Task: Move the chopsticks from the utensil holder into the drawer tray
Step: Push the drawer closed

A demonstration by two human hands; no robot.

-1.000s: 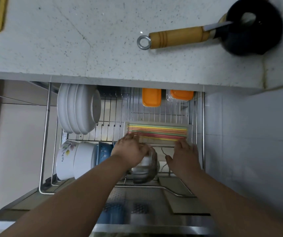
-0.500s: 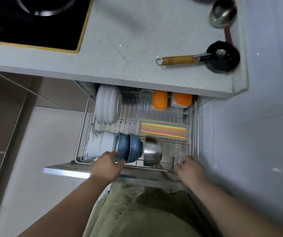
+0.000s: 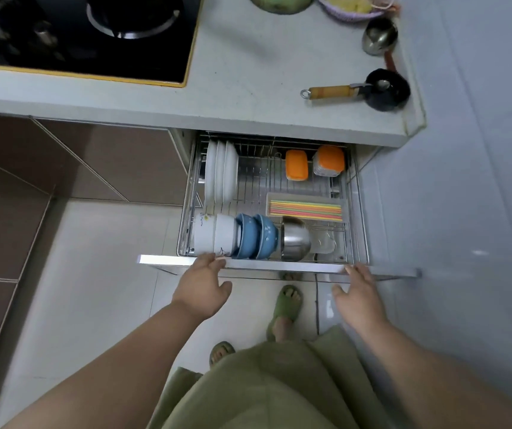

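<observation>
Several coloured chopsticks (image 3: pixel 305 209) lie flat in a clear tray (image 3: pixel 343 209) inside the pulled-out wire drawer (image 3: pixel 360 212), at its right middle. My left hand (image 3: pixel 202 289) rests with fingertips on the drawer's metal front edge (image 3: pixel 168 261), fingers spread, holding nothing. Over at the right end of that edge, my right hand (image 3: pixel 358 292) touches it with open fingers and is empty. A black utensil holder (image 3: pixel 387 89) lies on the counter at the far right with a wooden-handled tool (image 3: pixel 330 91) sticking out.
White plates (image 3: pixel 220 173) stand at the drawer's back left. White and blue bowls (image 3: pixel 248 236) and a steel bowl (image 3: pixel 294 239) line the front. Orange-lidded containers (image 3: pixel 296 165) sit at the back. A gas hob (image 3: pixel 78 32) and a ladle (image 3: pixel 378 35) are on the counter. My feet in green slippers (image 3: pixel 285 305) stand below.
Both hands have drawn back from the chopstick tray to the drawer's front edge. My head has risen and pulled away, so the counter, hob and floor show.
</observation>
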